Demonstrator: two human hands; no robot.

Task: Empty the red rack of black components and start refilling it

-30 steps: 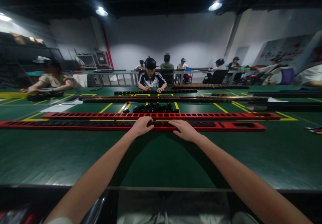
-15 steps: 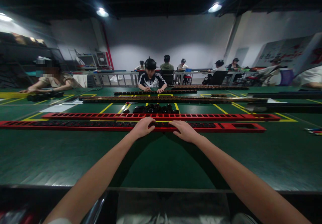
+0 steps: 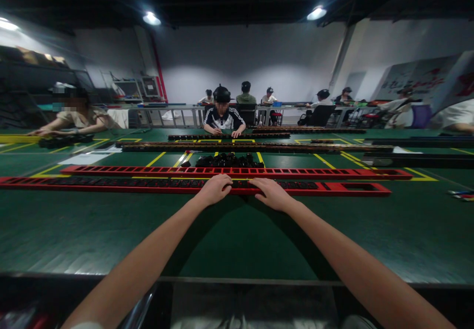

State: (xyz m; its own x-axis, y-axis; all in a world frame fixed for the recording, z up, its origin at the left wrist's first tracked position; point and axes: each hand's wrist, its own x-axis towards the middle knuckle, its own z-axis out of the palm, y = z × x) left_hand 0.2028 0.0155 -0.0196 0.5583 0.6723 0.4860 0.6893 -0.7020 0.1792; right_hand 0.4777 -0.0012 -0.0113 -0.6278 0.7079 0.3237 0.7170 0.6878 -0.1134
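Across the table in front of me lies a long red slotted frame (image 3: 355,189), many of its openings filled with black plastic pieces (image 3: 177,183). On its near middle part rests my left hand (image 3: 215,189), fingers reaching over the frame and thumb apart from them. A short way to the right, my right hand (image 3: 273,193) lies on the same frame, fingers stretched forward and thumb spread. Both hands touch the black pieces or the frame around them; their fingertips are partly hidden. Just behind is a second red frame (image 3: 314,172) with open slots.
A heap of loose black pieces (image 3: 229,161) lies behind the frames. Long dark rails (image 3: 259,146) cross the green table (image 3: 244,240) farther back. A co-worker (image 3: 224,114) sits opposite, another person (image 3: 81,114) at the left. Pens or cables (image 3: 462,194) lie far right.
My left hand has shifted slightly to the right along the frame, closer to my right hand. My right hand stays almost where it was.
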